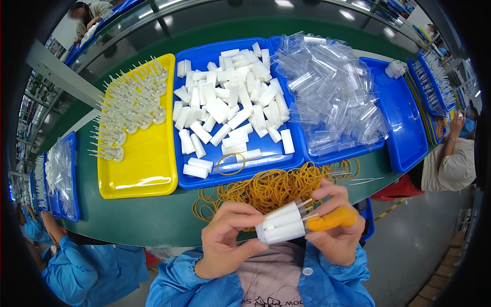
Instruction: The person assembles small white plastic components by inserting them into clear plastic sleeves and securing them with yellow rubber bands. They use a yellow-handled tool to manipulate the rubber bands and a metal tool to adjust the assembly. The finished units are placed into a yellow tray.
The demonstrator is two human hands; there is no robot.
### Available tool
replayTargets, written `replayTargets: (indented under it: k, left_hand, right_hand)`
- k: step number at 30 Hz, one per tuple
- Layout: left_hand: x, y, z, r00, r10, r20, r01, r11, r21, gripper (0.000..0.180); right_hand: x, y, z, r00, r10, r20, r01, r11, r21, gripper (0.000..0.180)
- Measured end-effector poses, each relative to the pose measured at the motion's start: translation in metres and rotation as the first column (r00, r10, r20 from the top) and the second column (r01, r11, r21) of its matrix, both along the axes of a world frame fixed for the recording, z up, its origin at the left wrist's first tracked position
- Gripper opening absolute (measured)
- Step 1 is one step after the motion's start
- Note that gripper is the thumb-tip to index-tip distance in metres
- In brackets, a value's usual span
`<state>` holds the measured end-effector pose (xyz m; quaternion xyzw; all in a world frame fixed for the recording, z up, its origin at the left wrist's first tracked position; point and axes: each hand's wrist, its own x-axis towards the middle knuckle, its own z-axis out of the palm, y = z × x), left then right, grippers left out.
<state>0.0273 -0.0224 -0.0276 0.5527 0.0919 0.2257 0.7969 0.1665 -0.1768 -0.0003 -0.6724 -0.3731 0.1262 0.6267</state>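
Above green belt, both hands' grips (227,240) (335,225) clamp white tube bundle (281,225) between them.

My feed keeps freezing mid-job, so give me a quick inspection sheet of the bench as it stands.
Surface: green conveyor belt, trays side by side.
Job's things: bundle of white sleeved pieces held in both hands; pile of rubber bands just beyond.
Clutter: yellow tray of clear pronged parts; blue tray of white sleeves; clear plastic sleeves heaped to its right.
Hands: left hand and right hand, orange finger cot, grip the bundle.
Cables: nothing seen.
Surroundings: co-workers in blue smocks alongside.
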Motion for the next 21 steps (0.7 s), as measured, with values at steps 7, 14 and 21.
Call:
replayTargets:
  k: [7,14,21]
  left_hand:
    - [0.001,-0.002,-0.005,1.0,0.006,-0.021,-0.007,0.999,-0.044,0.039]
    - [0.005,0.006,-0.007,0.998,0.055,0.003,-0.054,0.993,-0.109,0.039]
    - [0.004,0.01,-0.005,0.998,0.068,-0.012,-0.069,0.983,-0.172,0.037]
  right_hand:
    - [-0.002,-0.002,-0.009,0.999,0.009,0.05,-0.008,1.0,-0.017,0.023]
    - [0.042,0.004,0.01,0.974,-0.064,0.217,0.087,0.991,-0.097,0.019]
    - [0.109,0.01,-0.008,0.354,0.13,0.926,0.549,0.772,-0.319,0.03]
